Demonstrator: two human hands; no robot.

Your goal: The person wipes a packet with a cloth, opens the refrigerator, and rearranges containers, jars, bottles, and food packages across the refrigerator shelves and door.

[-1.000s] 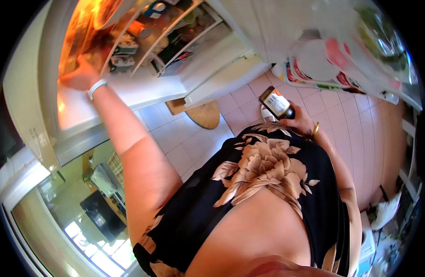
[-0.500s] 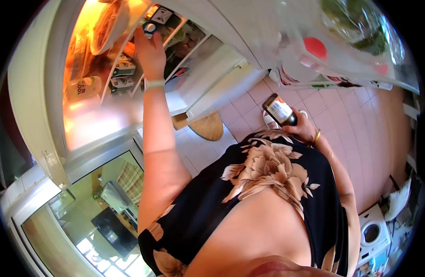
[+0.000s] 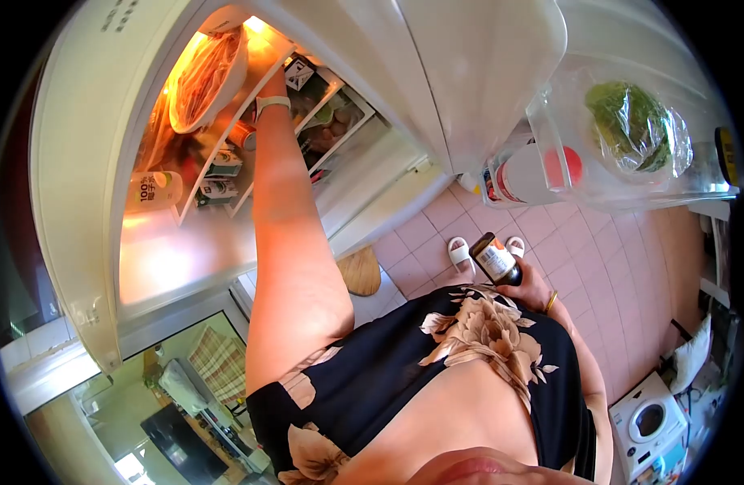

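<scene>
My left hand (image 3: 272,84) reaches deep into the lit refrigerator (image 3: 137,279), between its shelves. A pale band (image 3: 272,102) circles that wrist, and the fingers are hidden inside. Just beside it is a dark box with a white label (image 3: 298,74); I cannot tell whether the hand touches it. Low in front of my body, my right hand (image 3: 531,288) is closed around a dark glass bottle (image 3: 496,260) with a white and orange label, held tilted.
A wrapped bowl (image 3: 210,81), a bottle marked 100% (image 3: 156,191) and small cartons (image 3: 218,191) stand inside the refrigerator. Its open door holds a bagged green vegetable (image 3: 631,125) and a red-lidded tub (image 3: 534,174). A washing machine (image 3: 648,420) stands at lower right.
My left hand has gone deeper into the refrigerator, so its fingers and the round dark lid beside them no longer show. The view has shifted. The bottle stays in my right hand.
</scene>
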